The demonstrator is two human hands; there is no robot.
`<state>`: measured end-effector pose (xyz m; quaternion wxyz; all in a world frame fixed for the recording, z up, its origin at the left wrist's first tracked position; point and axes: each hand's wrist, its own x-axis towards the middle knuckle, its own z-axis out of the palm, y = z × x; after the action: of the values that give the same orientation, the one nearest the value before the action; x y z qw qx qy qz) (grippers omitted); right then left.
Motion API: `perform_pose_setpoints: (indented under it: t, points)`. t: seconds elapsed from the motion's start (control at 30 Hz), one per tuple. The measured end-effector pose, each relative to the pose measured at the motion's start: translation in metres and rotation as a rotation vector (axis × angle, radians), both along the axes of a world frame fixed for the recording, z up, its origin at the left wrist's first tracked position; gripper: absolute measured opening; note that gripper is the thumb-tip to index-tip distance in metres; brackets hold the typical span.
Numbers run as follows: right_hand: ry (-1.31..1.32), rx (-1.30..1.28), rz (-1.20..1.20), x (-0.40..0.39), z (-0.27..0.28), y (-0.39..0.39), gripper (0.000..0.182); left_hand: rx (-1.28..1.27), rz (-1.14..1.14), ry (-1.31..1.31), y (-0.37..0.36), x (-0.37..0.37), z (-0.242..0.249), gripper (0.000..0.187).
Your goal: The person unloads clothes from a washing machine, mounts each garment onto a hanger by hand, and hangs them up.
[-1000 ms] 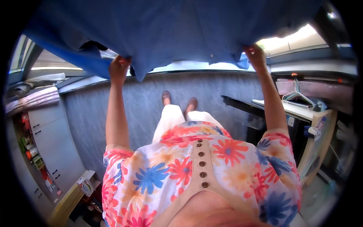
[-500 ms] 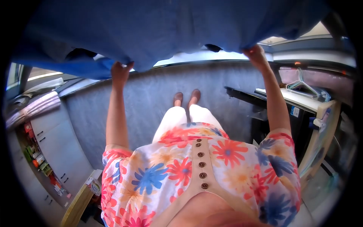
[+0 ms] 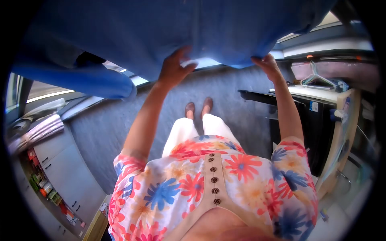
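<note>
A large blue garment (image 3: 225,28) hangs across the top of the view, with a tube-like sleeve (image 3: 108,82) drooping on the left. My right hand (image 3: 268,67) pinches its lower hem on the right. Close against the cloth near the middle is my left hand (image 3: 173,69), its thumb and fingers apart and holding nothing. The top of the garment lies outside the view.
On the right, clothes hangers (image 3: 315,78) rest on a white-topped stand beside a black appliance (image 3: 313,128). Grey cabinets (image 3: 60,156) and shelves of small packages (image 3: 48,188) line the left. A bright window edge (image 3: 140,80) runs behind the garment.
My left hand has let go of the hem on the left and moved right, to the middle of the cloth. The sleeve on the left now hangs lower. My right hand keeps its hold.
</note>
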<state>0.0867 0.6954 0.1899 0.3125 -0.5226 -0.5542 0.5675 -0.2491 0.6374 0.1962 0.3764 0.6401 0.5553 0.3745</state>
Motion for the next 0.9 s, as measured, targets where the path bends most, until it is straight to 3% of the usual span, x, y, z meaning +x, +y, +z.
perform_pose_setpoints:
  t: [0.03, 0.13, 0.23, 0.27, 0.37, 0.47, 0.57, 0.67, 0.77, 0.8, 0.9]
  points:
    - [-0.003, -0.025, -0.006, 0.003, -0.001, 0.0, 0.016, 0.073, 0.101, -0.174, 0.02, 0.019, 0.002, 0.045]
    - [-0.081, 0.052, -0.047, 0.002, 0.008, -0.006, 0.016, -0.063, 0.158, -0.209, 0.053, 0.052, 0.007, 0.039]
    - [-0.23, 0.009, -0.115, 0.007, 0.003, -0.011, 0.017, -0.032, 0.04, 0.089, 0.061, 0.056, 0.004, 0.033]
    - [-0.217, 0.006, -0.132, 0.01, 0.0, -0.011, 0.019, 0.082, 0.074, 0.138, 0.058, 0.052, 0.004, 0.028]
    - [-0.184, 0.004, -0.183, 0.024, -0.007, -0.01, 0.023, 0.112, 0.17, -0.045, 0.066, 0.027, -0.042, 0.023]
    - [-0.043, -0.046, -0.135, 0.021, -0.017, -0.011, 0.023, 0.074, 0.203, -0.24, 0.07, 0.028, -0.056, 0.024]
    - [-0.065, -0.112, -0.029, 0.018, -0.043, -0.015, 0.022, 0.117, 0.064, -0.262, 0.068, 0.034, -0.061, 0.028]
    - [-0.608, -0.081, 0.068, 0.027, -0.075, -0.024, 0.023, 0.213, -0.036, 0.275, 0.059, 0.022, -0.092, 0.03]
    - [-0.368, -0.144, -0.141, 0.031, -0.098, -0.035, 0.022, -0.058, -0.172, 0.449, 0.058, 0.008, -0.107, 0.031]
    - [-0.261, -0.142, -0.139, 0.038, -0.13, -0.033, 0.023, -0.026, -0.173, 0.488, 0.055, 0.007, -0.109, 0.029]
    - [-0.191, -0.188, -0.223, 0.021, -0.14, -0.041, 0.027, -0.072, -0.139, 0.466, 0.056, 0.004, -0.104, 0.02]
